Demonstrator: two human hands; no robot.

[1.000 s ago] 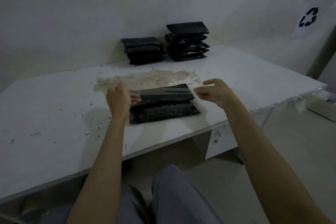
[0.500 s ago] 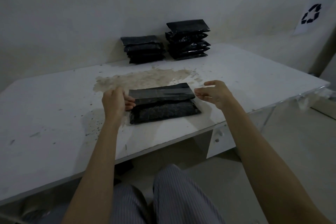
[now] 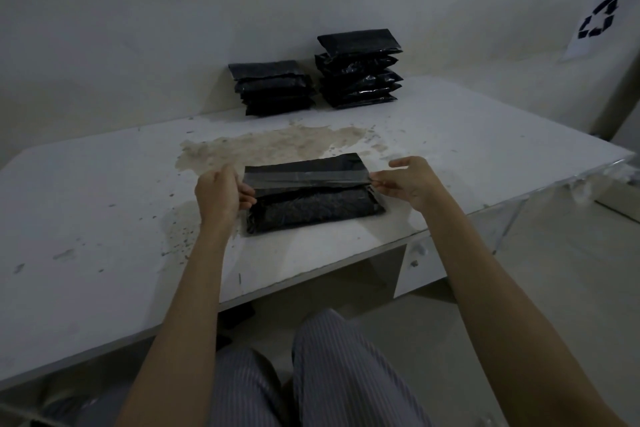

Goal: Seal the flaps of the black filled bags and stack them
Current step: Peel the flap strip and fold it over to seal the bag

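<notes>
On the white table (image 3: pixel 450 156), the left hand (image 3: pixel 218 194) and right hand (image 3: pixel 412 184) each have a pinching grip on an end of the grey flap (image 3: pixel 304 177) of the black filled plastic bag (image 3: pixel 311 208).

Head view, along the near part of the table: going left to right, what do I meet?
Left hand pinching the flap's left end → black filled bag with its flap raised → right hand pinching the flap's right end.
</notes>
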